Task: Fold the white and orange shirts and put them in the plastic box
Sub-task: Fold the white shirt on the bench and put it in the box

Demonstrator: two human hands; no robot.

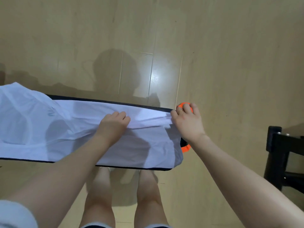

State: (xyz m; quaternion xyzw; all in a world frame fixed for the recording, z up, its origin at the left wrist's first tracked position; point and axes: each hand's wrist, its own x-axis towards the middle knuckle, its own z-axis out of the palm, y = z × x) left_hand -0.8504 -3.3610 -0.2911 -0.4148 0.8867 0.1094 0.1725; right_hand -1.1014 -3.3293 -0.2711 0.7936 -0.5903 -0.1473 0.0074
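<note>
Lettering is showing faintly as a small bluish mark on the white shirt [82, 129], left of my hands, but I am finding it too blurred to read. White shirt fabric is lying spread over a dark-edged counter [105, 100], covering nearly all of it and running off the left edge of view. I am watching my left hand [114, 125] pressing down on a raised fold near the shirt's middle, fingers curled and pinching the cloth. My right hand [186, 122] is closing on the same fold at the shirt's right end, at the counter's far right corner, with a thin ring showing on one finger. Orange cloth, likely the orange shirt [185, 148], is peeking out just beyond that hand's fingertips and again below the wrist; the white shirt and the hand are hiding most of it. Bare legs are standing below the counter on a wooden floor [230, 63]. A black piece of furniture [278, 155] is being cut off at the right edge.
</note>
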